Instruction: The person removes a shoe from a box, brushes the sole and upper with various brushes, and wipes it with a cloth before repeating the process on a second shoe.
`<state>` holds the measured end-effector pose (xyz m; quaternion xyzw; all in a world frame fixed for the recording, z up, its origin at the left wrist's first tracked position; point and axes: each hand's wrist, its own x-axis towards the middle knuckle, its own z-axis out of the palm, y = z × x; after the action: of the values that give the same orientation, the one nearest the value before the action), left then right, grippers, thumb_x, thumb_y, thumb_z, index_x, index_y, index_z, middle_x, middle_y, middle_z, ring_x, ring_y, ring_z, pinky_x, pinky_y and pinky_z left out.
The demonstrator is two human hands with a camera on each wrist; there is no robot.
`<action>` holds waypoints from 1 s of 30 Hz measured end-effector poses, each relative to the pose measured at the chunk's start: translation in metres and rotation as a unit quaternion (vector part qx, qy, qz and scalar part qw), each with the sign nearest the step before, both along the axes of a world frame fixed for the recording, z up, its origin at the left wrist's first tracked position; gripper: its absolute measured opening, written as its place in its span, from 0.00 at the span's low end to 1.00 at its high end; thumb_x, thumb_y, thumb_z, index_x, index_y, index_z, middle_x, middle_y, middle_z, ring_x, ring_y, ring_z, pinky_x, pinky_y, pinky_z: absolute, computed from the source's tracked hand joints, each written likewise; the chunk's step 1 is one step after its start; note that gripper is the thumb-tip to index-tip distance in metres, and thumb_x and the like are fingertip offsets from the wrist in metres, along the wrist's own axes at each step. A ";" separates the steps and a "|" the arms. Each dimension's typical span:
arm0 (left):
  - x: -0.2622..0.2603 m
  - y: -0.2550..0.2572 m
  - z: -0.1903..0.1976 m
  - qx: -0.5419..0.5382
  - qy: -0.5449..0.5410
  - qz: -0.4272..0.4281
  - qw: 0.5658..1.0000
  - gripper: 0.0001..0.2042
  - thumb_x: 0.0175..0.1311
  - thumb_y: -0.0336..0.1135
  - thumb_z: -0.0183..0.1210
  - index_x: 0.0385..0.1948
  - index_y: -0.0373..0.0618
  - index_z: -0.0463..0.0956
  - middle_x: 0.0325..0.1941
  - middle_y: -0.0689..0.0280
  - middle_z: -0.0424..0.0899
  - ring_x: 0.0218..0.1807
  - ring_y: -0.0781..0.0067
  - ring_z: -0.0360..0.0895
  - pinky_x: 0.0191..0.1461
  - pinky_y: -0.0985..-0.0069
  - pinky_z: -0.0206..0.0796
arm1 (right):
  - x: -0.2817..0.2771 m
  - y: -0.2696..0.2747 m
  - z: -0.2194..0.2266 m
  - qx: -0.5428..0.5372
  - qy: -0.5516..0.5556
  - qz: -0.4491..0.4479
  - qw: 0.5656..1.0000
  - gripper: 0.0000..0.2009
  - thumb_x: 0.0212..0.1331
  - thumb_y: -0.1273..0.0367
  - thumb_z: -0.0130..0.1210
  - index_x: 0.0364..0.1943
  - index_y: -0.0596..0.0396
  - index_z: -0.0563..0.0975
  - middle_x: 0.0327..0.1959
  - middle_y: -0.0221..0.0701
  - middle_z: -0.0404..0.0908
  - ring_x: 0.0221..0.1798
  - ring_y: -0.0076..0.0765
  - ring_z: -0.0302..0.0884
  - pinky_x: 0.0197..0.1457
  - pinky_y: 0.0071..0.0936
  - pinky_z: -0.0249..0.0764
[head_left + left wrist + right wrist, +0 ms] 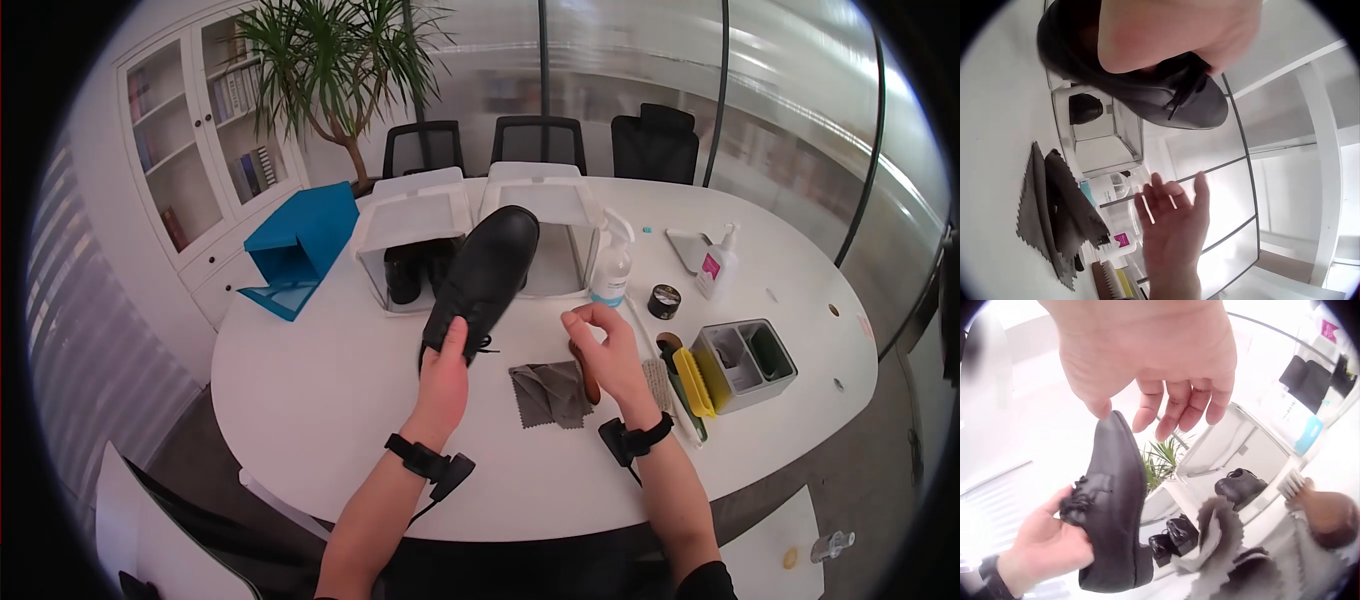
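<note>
A black lace-up shoe (490, 262) is raised over the table, its toe pointing away. My left hand (445, 390) grips it at the heel end, thumb on the upper; in the right wrist view this hand (1047, 547) is beside the laces of the shoe (1113, 494). My right hand (610, 355) holds nothing, its fingers loosely bent above a wooden-handled brush (585, 372). The left wrist view shows the right hand (1175, 237) with its palm and fingers spread. Between the hands, a crumpled grey cloth (552, 395) lies on the table.
Two white boxes (415, 212) stand behind, dark shoes inside the left one. At the left is a blue box (310, 235). To the right are a spray bottle (612, 268), a round black jar (664, 301), a pump bottle (716, 268), a yellow brush (694, 382) and a grey organizer (745, 395).
</note>
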<state>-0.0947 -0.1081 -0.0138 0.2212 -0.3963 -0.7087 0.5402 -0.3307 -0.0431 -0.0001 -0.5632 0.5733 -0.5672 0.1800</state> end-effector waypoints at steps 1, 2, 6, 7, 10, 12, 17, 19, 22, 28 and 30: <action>-0.003 -0.004 -0.011 -0.097 -0.104 0.049 0.989 0.24 0.81 0.45 0.54 0.69 0.37 0.71 0.64 0.67 0.81 0.64 0.76 0.75 0.68 0.77 0.66 | 0.000 0.003 0.004 0.020 -0.059 0.035 0.997 0.13 0.68 0.60 0.62 0.40 0.57 0.82 0.43 0.31 0.84 0.51 0.27 0.78 0.56 0.28 0.74; -0.005 -0.007 -0.020 -0.191 -0.205 0.097 0.955 0.22 0.81 0.43 0.56 0.67 0.36 0.73 0.61 0.68 0.82 0.62 0.78 0.75 0.66 0.78 0.66 | 0.002 0.008 0.012 0.025 -0.055 0.035 0.998 0.13 0.68 0.60 0.62 0.40 0.57 0.82 0.43 0.31 0.84 0.51 0.27 0.78 0.56 0.28 0.74; 0.005 -0.022 -0.033 -0.290 -0.254 0.137 0.913 0.17 0.77 0.41 0.61 0.56 0.35 0.80 0.51 0.64 0.86 0.53 0.73 0.79 0.60 0.75 0.69 | 0.038 0.033 0.058 -0.035 -0.129 0.363 0.922 0.13 0.67 0.62 0.64 0.42 0.57 0.80 0.43 0.28 0.83 0.50 0.26 0.76 0.58 0.29 0.72; 0.009 -0.020 -0.029 -0.282 -0.260 0.130 0.914 0.16 0.77 0.39 0.62 0.55 0.34 0.81 0.51 0.62 0.87 0.53 0.73 0.79 0.61 0.74 0.68 | 0.051 0.041 0.070 -0.044 -0.100 0.411 0.905 0.20 0.64 0.52 0.65 0.39 0.56 0.79 0.45 0.31 0.84 0.52 0.33 0.77 0.62 0.33 0.70; 0.016 -0.015 -0.021 -0.315 -0.294 0.158 0.888 0.14 0.76 0.36 0.63 0.54 0.35 0.81 0.52 0.62 0.87 0.53 0.72 0.80 0.61 0.74 0.68 | 0.087 0.066 0.112 -0.140 0.005 0.521 0.842 0.24 0.67 0.45 0.60 0.37 0.54 0.79 0.46 0.35 0.84 0.52 0.47 0.80 0.64 0.42 0.72; 0.018 -0.020 -0.019 -0.366 -0.273 0.171 0.873 0.12 0.74 0.33 0.64 0.52 0.35 0.82 0.49 0.60 0.88 0.50 0.69 0.82 0.58 0.74 0.71 | 0.103 0.079 0.109 -0.189 -0.018 0.560 0.806 0.20 0.71 0.51 0.57 0.39 0.57 0.80 0.46 0.36 0.83 0.50 0.52 0.80 0.62 0.45 0.75; 0.023 -0.013 -0.018 -0.459 -0.307 0.198 0.810 0.07 0.69 0.27 0.67 0.44 0.35 0.84 0.37 0.62 0.88 0.36 0.70 0.82 0.44 0.76 0.72 | 0.118 0.088 0.092 -0.262 0.007 0.460 0.848 0.21 0.65 0.47 0.58 0.38 0.52 0.81 0.39 0.34 0.83 0.47 0.49 0.81 0.53 0.38 0.77; 0.027 -0.009 -0.021 -0.443 -0.310 0.192 0.819 0.06 0.69 0.26 0.67 0.43 0.36 0.84 0.37 0.63 0.87 0.36 0.71 0.82 0.43 0.77 0.72 | 0.108 0.078 0.098 -0.184 0.068 0.499 0.844 0.17 0.75 0.57 0.52 0.41 0.59 0.80 0.45 0.37 0.83 0.48 0.53 0.80 0.60 0.46 0.77; 0.028 -0.010 -0.023 -0.471 -0.288 0.199 0.809 0.07 0.69 0.26 0.67 0.45 0.36 0.84 0.38 0.64 0.87 0.37 0.74 0.82 0.43 0.78 0.72 | 0.108 0.068 0.094 -0.155 -0.023 0.570 0.806 0.16 0.75 0.61 0.50 0.42 0.62 0.80 0.45 0.38 0.82 0.48 0.54 0.80 0.56 0.45 0.79; 0.032 -0.007 -0.026 -0.427 -0.274 0.202 0.838 0.10 0.72 0.26 0.65 0.50 0.33 0.82 0.46 0.64 0.87 0.43 0.75 0.81 0.50 0.77 0.73 | 0.106 0.071 0.097 -0.167 0.026 0.573 0.802 0.22 0.72 0.54 0.56 0.44 0.65 0.80 0.47 0.40 0.83 0.49 0.52 0.81 0.55 0.42 0.78; 0.032 -0.010 -0.026 -0.427 -0.257 0.224 0.838 0.11 0.72 0.26 0.64 0.52 0.33 0.81 0.49 0.63 0.87 0.48 0.72 0.81 0.56 0.76 0.71 | 0.111 0.073 0.104 -0.227 0.020 0.517 0.825 0.30 0.39 0.41 0.75 0.35 0.49 0.81 0.32 0.27 0.83 0.39 0.41 0.80 0.41 0.31 0.75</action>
<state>-0.0628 -0.1177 -0.0393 0.2254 -0.7237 -0.2464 0.6040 -0.2193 0.0296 0.1040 -0.8129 0.0569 -0.4943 0.3025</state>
